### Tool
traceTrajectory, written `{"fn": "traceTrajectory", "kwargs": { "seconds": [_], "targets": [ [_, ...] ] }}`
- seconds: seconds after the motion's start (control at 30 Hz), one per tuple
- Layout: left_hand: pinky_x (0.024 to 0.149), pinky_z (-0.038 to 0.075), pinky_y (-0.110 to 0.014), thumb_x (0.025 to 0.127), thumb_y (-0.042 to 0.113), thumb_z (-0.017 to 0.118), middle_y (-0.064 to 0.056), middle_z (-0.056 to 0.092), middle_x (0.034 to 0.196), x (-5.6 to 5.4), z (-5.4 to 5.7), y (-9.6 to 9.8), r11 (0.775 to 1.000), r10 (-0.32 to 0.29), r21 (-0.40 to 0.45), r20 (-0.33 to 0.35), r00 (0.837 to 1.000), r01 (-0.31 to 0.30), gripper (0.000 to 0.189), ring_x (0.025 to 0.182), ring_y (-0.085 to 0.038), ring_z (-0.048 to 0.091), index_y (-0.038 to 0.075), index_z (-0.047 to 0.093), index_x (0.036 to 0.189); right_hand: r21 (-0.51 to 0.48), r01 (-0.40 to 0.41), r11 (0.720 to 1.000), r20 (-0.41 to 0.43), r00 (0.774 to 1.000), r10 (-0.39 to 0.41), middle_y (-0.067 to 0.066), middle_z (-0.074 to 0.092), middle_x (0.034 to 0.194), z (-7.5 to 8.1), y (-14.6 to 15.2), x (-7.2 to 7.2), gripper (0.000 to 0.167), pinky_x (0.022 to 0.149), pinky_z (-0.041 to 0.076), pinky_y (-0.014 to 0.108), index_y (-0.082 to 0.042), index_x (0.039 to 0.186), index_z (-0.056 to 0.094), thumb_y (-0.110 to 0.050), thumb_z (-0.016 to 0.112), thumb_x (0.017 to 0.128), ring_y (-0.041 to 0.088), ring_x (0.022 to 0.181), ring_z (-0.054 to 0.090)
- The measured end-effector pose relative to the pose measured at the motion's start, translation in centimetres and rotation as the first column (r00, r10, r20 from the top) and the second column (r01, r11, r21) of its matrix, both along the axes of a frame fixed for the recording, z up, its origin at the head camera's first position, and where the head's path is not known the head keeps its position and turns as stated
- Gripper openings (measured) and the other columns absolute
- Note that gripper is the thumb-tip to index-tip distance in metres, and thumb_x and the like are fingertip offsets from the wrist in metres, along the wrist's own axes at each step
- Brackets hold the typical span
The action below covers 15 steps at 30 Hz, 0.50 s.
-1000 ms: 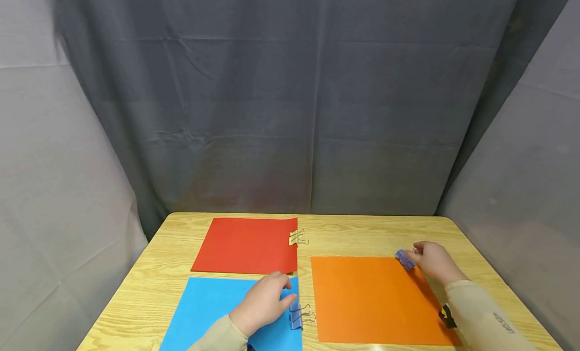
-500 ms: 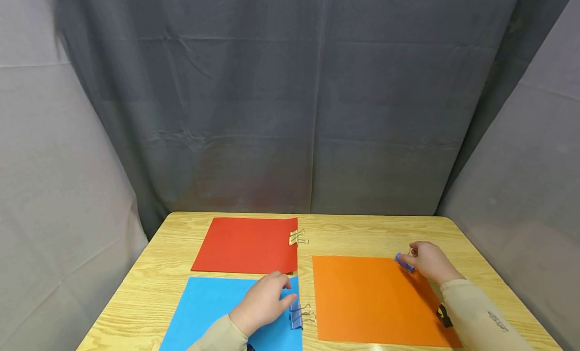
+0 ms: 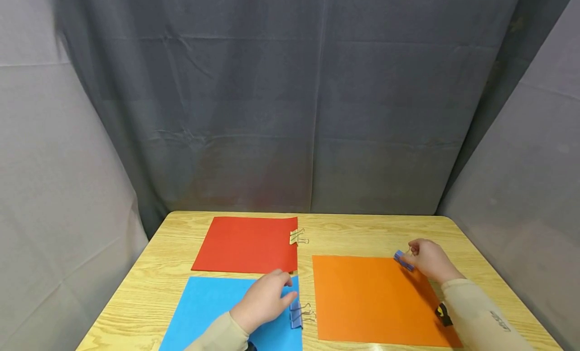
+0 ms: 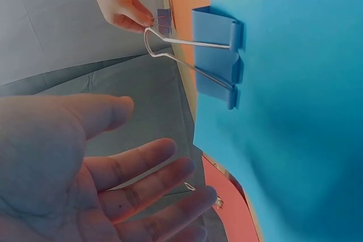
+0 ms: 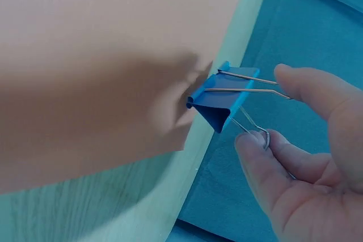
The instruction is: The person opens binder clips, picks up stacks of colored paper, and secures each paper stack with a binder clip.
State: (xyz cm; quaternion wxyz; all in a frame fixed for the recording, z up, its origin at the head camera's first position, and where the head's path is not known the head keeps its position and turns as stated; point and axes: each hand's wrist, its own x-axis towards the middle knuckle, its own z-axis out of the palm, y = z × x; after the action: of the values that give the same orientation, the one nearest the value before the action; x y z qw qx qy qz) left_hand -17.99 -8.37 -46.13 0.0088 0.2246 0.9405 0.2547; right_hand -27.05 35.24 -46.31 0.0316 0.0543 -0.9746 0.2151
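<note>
In the head view my right hand (image 3: 432, 260) holds a blue binder clip (image 3: 404, 260) at the far right corner of an orange sheet (image 3: 367, 300). Up close in the right wrist view, thumb and fingers pinch the wire handles of this binder clip (image 5: 224, 97), and its mouth faces the sheet's edge. Whether it bites the paper is hard to tell. My left hand (image 3: 265, 300) hovers over a blue sheet (image 3: 206, 303) with fingers loosely spread. Beside it, another blue binder clip (image 4: 215, 55) is clamped on that sheet's right edge, untouched.
A red sheet (image 3: 249, 245) lies behind the blue one, a yellow binder clip (image 3: 294, 237) on its right edge. Everything rests on a wooden table (image 3: 353, 235). A grey curtain (image 3: 290, 114) hangs behind, with pale cloth at both sides.
My right hand and its binder clip have shifted slightly left. The orange sheet's left edge has moved a touch to the right. My left hand stays almost still.
</note>
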Motion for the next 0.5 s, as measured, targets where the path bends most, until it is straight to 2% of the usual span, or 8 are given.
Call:
{"fn": "traceTrajectory", "kwargs": {
  "seconds": [0.1, 0.33, 0.5],
  "targets": [
    [0.077, 0.055, -0.030, 0.096, 0.028, 0.075, 0.001, 0.065, 0.100, -0.1, 0.1, 0.2, 1.000, -0.002, -0.009, -0.003, 1.000, 0.002, 0.022, 0.081, -0.009, 0.060, 0.009, 0.071, 0.107, -0.038, -0.005, 0.999, -0.021, 1.000, 0.004, 0.027, 0.067, 0.103, 0.2, 0.0, 0.1, 0.053, 0.088, 0.054, 0.056, 0.020, 0.122, 0.058, -0.017, 0.078, 0.091, 0.034, 0.091, 0.064],
    [0.076, 0.056, -0.029, 0.095, 0.030, 0.075, 0.000, 0.066, 0.101, -0.3, 0.8, 1.1, 0.999, -0.013, -0.043, -0.010, 1.000, 0.013, 0.024, 0.083, -0.009, 0.061, 0.010, 0.070, 0.108, -0.074, -0.022, 0.997, -0.074, 0.997, 0.016, 0.009, 0.059, 0.086, 0.3, -0.2, 0.8, 0.048, 0.078, 0.051, 0.044, 0.017, 0.118, 0.060, -0.013, 0.080, 0.088, 0.022, 0.081, 0.054],
    [0.075, 0.056, -0.027, 0.095, 0.031, 0.075, -0.001, 0.067, 0.101, -0.6, 1.4, 1.9, 0.996, -0.040, -0.081, -0.047, 0.998, 0.036, 0.025, 0.080, -0.008, 0.060, 0.010, 0.071, 0.109, -0.113, -0.008, 0.994, -0.054, 0.999, 0.002, 0.016, 0.065, 0.097, 0.2, -0.1, 1.2, 0.056, 0.081, 0.055, 0.043, 0.019, 0.125, 0.057, -0.016, 0.080, 0.088, 0.026, 0.087, 0.060]
  ]
}}
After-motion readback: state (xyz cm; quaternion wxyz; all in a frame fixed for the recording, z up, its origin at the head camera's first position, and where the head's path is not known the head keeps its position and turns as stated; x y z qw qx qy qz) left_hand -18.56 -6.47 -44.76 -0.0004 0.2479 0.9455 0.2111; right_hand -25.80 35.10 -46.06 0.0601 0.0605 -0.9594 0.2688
